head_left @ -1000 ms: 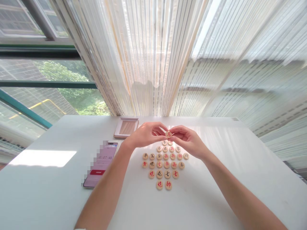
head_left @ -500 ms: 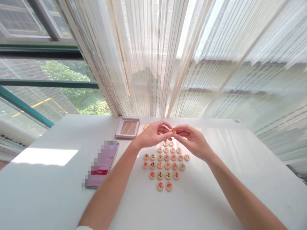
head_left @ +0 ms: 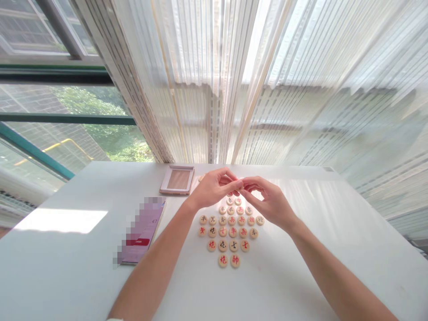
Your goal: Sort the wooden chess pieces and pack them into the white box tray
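Observation:
Fingertips of my left hand [head_left: 214, 187] and my right hand [head_left: 269, 198] meet over the far end of a layout of Chinese chess pieces. A round wooden chess piece [head_left: 240, 187] is pinched between both hands, mostly covered by the fingers. Below them, several pale discs lie flat in rows, with red or black characters facing up. The closest row has two red-lettered pieces, one of them a general piece [head_left: 235, 261]. Beyond my left hand, a few more loose pieces [head_left: 201, 178] are partly hidden behind it.
The pieces lie on a white table [head_left: 301, 276]. A shallow box [head_left: 177, 180] with a clear window sits at the back left. A phone [head_left: 147, 236] with a lit screen lies beside my left forearm. Striped sheer curtains [head_left: 214, 89] hang behind the table's far edge.
The held piece has turned between my fingers, so its red character no longer shows and my left thumb covers more of it. The pieces on the table stay put.

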`<state>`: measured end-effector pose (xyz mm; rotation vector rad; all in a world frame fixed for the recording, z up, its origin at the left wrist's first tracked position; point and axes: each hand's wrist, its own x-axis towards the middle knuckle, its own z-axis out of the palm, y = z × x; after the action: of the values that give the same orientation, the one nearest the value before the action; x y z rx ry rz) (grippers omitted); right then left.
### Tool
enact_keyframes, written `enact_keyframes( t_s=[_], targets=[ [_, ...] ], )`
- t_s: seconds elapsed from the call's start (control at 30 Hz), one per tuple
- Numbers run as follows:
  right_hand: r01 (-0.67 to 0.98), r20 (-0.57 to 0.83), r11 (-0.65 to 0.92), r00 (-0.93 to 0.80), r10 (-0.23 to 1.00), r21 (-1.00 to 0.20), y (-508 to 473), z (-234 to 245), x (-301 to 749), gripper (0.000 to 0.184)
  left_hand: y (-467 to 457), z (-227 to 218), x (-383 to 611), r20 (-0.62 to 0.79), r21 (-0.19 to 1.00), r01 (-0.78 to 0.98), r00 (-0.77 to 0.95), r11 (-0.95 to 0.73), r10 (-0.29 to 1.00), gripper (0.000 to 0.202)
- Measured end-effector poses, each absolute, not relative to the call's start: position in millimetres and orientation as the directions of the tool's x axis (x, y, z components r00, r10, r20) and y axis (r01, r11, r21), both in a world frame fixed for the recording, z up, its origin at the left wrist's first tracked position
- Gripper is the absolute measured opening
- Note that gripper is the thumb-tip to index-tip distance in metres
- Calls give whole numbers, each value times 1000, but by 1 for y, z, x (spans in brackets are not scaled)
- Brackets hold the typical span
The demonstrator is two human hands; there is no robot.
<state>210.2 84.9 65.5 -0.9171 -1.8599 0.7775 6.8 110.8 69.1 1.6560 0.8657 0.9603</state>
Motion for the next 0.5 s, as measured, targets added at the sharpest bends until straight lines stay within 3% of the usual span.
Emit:
enact_keyframes(
  t_s=[0.5],
  targets=[
    [238,361,445,-326,874,-864,92,61,216,25,111,73,-1,99,980,91,538,-175,837,32]
  ],
)
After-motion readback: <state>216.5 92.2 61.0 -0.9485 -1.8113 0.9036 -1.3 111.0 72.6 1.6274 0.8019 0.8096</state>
